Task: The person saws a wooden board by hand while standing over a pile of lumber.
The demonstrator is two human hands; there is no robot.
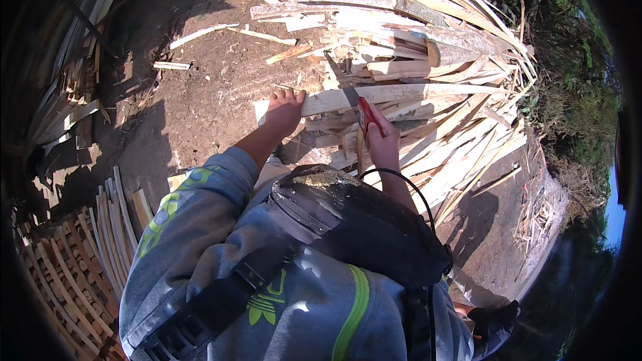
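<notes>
A long pale wooden board (414, 91) lies crosswise in front of me, its right part resting over a heap of other strips. Near its left end my left hand (284, 112) is closed over the board, fingers at its far edge. My right hand (382, 140) grips the red handle of a handsaw (350, 95). The saw's metal blade crosses the board to the right of my left hand and points away from me. Whether the teeth have cut into the wood is too small to tell.
A large heap of wood strips (461, 40) spreads from ahead to the right. Stacked slats (67, 281) lie at the lower left, with more wood (80, 93) farther left. Brown dirt (207, 87) holds loose offcuts. Green bushes (575, 47) border the right. A black bag (348, 207) hangs at my front.
</notes>
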